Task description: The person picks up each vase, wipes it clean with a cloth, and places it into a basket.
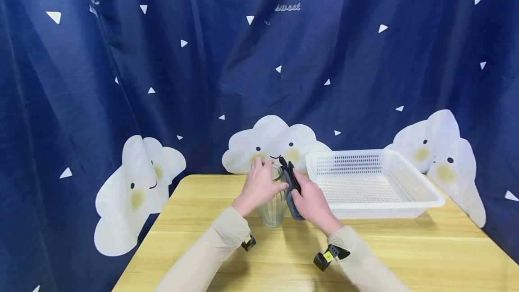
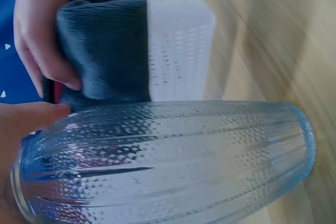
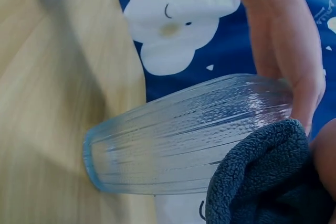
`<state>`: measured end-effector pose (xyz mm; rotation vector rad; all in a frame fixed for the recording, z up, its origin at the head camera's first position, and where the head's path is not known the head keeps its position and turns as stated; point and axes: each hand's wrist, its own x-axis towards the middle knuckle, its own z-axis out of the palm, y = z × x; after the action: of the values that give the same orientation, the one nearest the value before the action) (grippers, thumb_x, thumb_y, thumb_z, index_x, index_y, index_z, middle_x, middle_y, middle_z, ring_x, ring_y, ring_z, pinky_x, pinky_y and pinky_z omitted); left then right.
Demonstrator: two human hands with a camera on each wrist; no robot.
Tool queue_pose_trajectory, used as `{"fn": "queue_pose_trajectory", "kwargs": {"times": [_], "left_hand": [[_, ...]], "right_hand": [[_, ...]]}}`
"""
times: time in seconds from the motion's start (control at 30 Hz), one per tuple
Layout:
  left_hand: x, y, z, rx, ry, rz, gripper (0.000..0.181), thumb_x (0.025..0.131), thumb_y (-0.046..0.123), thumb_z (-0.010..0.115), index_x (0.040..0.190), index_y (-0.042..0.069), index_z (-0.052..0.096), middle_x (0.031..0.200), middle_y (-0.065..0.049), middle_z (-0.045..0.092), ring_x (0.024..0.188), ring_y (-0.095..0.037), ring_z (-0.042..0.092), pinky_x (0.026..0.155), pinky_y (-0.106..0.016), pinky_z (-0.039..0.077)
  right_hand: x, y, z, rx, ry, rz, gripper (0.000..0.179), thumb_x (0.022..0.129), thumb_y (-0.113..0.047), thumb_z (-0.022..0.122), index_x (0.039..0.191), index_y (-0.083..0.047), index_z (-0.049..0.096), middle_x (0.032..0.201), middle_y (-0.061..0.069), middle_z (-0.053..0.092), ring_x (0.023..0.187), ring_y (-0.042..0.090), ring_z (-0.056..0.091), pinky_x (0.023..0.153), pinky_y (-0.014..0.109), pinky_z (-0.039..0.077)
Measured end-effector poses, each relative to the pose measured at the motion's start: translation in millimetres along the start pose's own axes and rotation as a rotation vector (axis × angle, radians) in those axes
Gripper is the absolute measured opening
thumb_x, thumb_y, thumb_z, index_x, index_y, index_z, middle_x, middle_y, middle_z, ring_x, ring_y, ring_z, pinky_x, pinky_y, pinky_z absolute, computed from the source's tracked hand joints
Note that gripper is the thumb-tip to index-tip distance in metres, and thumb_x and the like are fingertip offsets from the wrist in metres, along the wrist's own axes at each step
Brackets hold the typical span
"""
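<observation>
Head view centers on a clear glass vase (image 1: 270,214), ribbed and dotted, standing close to upright with its base at the table (image 1: 202,220); whether the wood bears its full weight is hard to tell. Your left hand (image 1: 261,185) grips the vase at its mouth, thumb and fingers spread around the rim. Your right hand (image 1: 311,199) grasps a dark grey cloth (image 1: 294,211), folded and held just beside the glass; in the left wrist view the two appear to meet, though contact is uncertain.

Smooth glass likely calls for a firm grip at the rim before the cloth presses on it. Bring the fabric in softly, squarely and without a sideways shove, since the base looks narrower than the body and could tip. Mind that the loose top of the cloth does not catch your left thumb.

Just beyond your right hand, the rim of a white basket (image 1: 419,204) bounds your reach on that side. Behind, the table's far edge meets a blue curtain (image 1: 202,66), leaving little depth past the vase. Easier room for moving appears to lie toward you and to your left, where the table's left edge runs well apart from the glass.
</observation>
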<state>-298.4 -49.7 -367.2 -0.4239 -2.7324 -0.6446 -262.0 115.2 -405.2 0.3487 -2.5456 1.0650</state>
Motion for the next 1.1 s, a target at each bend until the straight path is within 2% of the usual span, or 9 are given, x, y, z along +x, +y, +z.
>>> {"fn": "queue_pose_trajectory", "kwargs": {"times": [0.17, 0.27, 0.37, 0.6, 0.7, 0.87, 1.1], "left_hand": [[-1.7, 3.1, -5.7, 0.015, -0.02, -0.004, 0.088, 0.076, 0.055, 0.082, 0.143, 0.005, 0.053, 0.129, -0.017, 0.047, 0.114, -0.033, 0.053, 0.097, -0.046, 0.046], [-3.6, 3.3, -6.5, -0.02, -0.025, -0.017, 0.087, 0.078, 0.048, 0.083, 0.146, 0.006, 0.051, 0.133, -0.019, 0.046, 0.118, -0.035, 0.053, 0.101, -0.047, 0.046], [-5.3, 2.3, -6.7, -0.065, -0.03, -0.037, 0.086, 0.078, 0.043, 0.083, 0.148, 0.007, 0.049, 0.134, -0.017, 0.045, 0.122, -0.034, 0.05, 0.104, -0.046, 0.044], [-4.3, 1.1, -3.2, -0.12, -0.031, -0.019, 0.088, 0.078, 0.04, 0.079, 0.15, 0.004, 0.044, 0.136, -0.014, 0.041, 0.122, -0.031, 0.047, 0.101, -0.043, 0.046], [-2.8, -0.6, -1.2, -0.117, -0.019, -0.028, 0.093, 0.076, 0.041, 0.079, 0.151, 0.001, 0.04, 0.138, -0.017, 0.039, 0.126, -0.032, 0.044, 0.103, -0.043, 0.046], [-0.3, -1.3, -0.4, -0.098, -0.014, -0.04, 0.095, 0.077, 0.045, 0.078, 0.151, 0.001, 0.04, 0.136, -0.018, 0.037, 0.126, -0.033, 0.043, 0.103, -0.043, 0.046], [-0.1, -1.4, -10.4, 0.014, -0.009, -0.001, 0.096, 0.074, 0.055, 0.082, 0.146, 0.001, 0.049, 0.13, -0.015, 0.05, 0.117, -0.031, 0.05, 0.098, -0.043, 0.045]], "right_hand": [[-2.6, 8, 13, -0.051, -0.035, 0.014, 0.061, 0.093, -0.007, 0.057, 0.152, -0.005, 0.044, 0.133, 0.022, 0.062, 0.108, 0.034, 0.065, 0.086, 0.05, 0.053], [-5.7, 16, 27, -0.087, -0.076, 0.01, 0.061, 0.092, -0.007, 0.058, 0.151, -0.002, 0.044, 0.129, 0.023, 0.064, 0.106, 0.034, 0.066, 0.086, 0.05, 0.054], [-9.8, 24, 40, -0.123, -0.126, 0.004, 0.062, 0.092, -0.008, 0.058, 0.151, 0.003, 0.041, 0.131, 0.024, 0.063, 0.111, 0.036, 0.065, 0.091, 0.05, 0.053], [-16.0, 40, 55, -0.145, -0.241, 0.049, 0.059, 0.095, -0.009, 0.057, 0.15, 0.006, 0.041, 0.139, 0.024, 0.058, 0.126, 0.039, 0.058, 0.101, 0.051, 0.048], [-15.0, 42, 55, -0.107, -0.246, 0.054, 0.058, 0.095, -0.008, 0.057, 0.149, 0.006, 0.042, 0.14, 0.026, 0.057, 0.127, 0.039, 0.058, 0.102, 0.051, 0.048], [-10.6, 37, 46, -0.016, -0.211, 0.073, 0.057, 0.095, -0.005, 0.054, 0.15, 0.005, 0.042, 0.138, 0.029, 0.057, 0.12, 0.036, 0.062, 0.095, 0.049, 0.052], [-0.2, 17, 22, 0.045, -0.142, 0.099, 0.058, 0.096, -0.006, 0.054, 0.152, 0.0, 0.041, 0.131, 0.028, 0.062, 0.092, 0.027, 0.066, 0.075, 0.04, 0.053]]}}
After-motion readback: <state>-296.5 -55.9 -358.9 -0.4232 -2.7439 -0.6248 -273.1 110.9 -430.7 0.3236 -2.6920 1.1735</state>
